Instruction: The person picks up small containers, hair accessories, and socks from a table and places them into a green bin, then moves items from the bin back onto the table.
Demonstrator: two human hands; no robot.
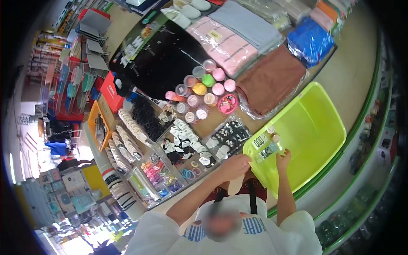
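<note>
Shop goods crowd the bench (340, 55); both hands grip the lime-green plastic basin's (314, 131) near rim, left hand (236, 163) clamped, right hand (283, 159) pinching beside its label.

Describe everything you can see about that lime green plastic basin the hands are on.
The lime green basin is a large, rectangular tub with rounded corners, glossy like plastic, and its inside looks empty. It sits tilted on the display counter beside folded brown towels. A white label with printed digits and a darker sticker sit on its near rim. The left hand grips that rim's corner and the right hand touches the rim by the stickers.
</note>
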